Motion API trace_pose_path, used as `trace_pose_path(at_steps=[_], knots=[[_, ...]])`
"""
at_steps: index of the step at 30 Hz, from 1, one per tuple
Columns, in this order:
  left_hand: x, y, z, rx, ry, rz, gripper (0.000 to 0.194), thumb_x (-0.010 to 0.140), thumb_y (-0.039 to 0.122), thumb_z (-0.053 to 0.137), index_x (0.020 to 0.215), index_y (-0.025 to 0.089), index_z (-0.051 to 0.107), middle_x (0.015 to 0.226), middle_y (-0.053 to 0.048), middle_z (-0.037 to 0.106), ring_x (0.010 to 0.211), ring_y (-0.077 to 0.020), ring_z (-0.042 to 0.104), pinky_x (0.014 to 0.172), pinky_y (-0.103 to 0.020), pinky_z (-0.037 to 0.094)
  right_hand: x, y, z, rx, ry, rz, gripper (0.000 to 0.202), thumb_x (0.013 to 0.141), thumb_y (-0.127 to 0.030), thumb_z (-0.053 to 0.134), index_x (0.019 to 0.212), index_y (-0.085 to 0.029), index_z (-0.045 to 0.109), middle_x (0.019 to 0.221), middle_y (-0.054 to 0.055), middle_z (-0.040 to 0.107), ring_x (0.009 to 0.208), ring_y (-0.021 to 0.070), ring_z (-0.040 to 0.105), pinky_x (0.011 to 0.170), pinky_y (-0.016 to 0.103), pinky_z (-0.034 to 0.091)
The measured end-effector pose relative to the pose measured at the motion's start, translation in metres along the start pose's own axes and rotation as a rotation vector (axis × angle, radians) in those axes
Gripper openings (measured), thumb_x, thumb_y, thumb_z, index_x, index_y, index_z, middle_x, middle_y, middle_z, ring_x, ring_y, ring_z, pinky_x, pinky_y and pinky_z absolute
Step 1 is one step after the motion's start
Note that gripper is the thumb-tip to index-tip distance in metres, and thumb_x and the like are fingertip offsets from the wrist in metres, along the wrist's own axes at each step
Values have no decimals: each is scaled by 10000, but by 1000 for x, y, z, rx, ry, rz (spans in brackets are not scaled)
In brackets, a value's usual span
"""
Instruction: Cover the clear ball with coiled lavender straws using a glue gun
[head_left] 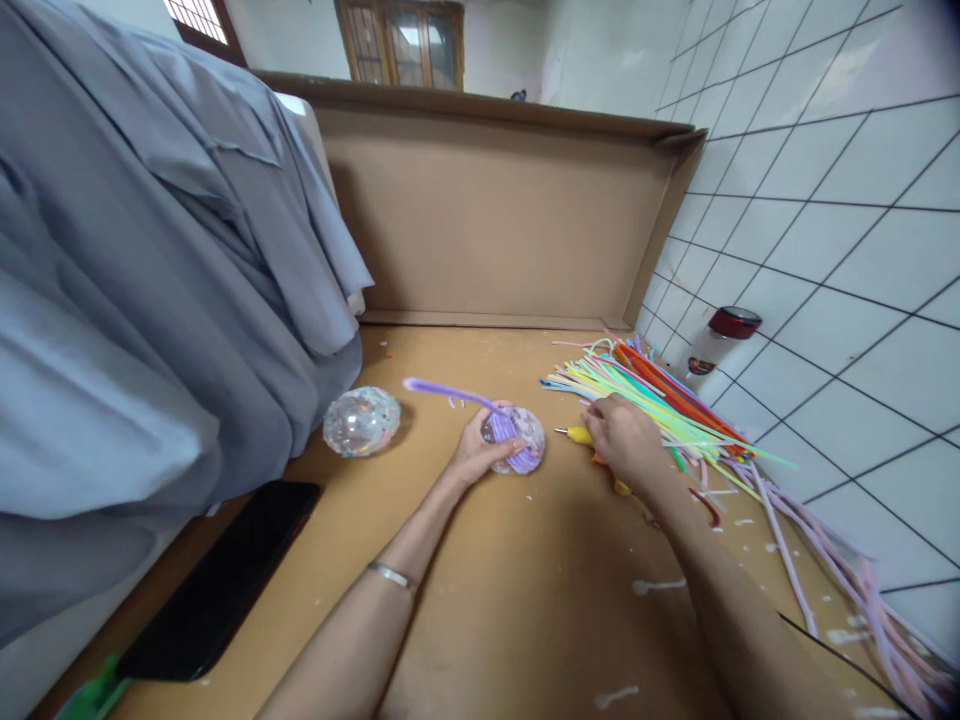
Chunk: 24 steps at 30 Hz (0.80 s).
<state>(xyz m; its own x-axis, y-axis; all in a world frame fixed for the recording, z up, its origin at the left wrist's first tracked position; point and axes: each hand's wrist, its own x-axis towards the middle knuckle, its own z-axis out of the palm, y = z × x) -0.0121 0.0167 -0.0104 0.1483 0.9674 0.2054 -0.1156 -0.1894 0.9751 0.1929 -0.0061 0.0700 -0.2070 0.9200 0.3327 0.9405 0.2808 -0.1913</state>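
My left hand (482, 450) is closed around a clear round ball (534, 432) partly covered with rows of purple pipe cleaner. From the ball a loose purple pipe cleaner end (450, 392) sticks out up and to the left. My right hand (621, 432) grips a yellow hot glue gun (579, 435), its metal nozzle facing the ball with a small gap between them. Parts of the glue gun's body are hidden under the hand. To the left, a second clear ball (361, 422) with coloured specks rests on the table.
A bundle of coloured pipe cleaners (645, 395) lies beyond my right hand, against the tiled wall (847, 250). A jar with a red lid (735, 322) stands there. At left are a black phone (225, 580) and grey cloth (180, 250). A cardboard panel (510, 220) closes off the back.
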Motion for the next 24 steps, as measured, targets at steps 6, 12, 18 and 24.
trace_pose_path(at_steps=[6,12,18,24], knots=[[3,0,-2,14,156,32,621,506,317,793,1058,173,547,907,-16,617,792,-153,580,730,-245,467,3,28,5,-421,-411,345,487,836,-531,486,958,-111,700,945,199,688,915,292,653,722,334,466],[2,2,-1,50,172,54,578,512,284,780,1034,182,555,923,-9,608,816,-154,575,766,-248,458,-3,43,24,-335,-464,423,618,812,-603,445,1040,-75,674,1018,236,676,975,317,645,760,385,473],[2,-3,-2,0,122,40,626,516,328,786,1066,162,536,963,-36,603,830,-163,575,780,-263,459,-2,47,28,-277,-353,475,450,758,-452,526,963,-86,689,972,225,691,899,309,664,699,355,456],[1,-5,-1,-12,47,9,641,540,324,783,1117,170,550,939,-29,617,819,-164,581,746,-250,459,2,29,-9,-237,-147,422,475,755,-479,500,1041,-116,612,897,172,692,826,293,654,564,300,374]])
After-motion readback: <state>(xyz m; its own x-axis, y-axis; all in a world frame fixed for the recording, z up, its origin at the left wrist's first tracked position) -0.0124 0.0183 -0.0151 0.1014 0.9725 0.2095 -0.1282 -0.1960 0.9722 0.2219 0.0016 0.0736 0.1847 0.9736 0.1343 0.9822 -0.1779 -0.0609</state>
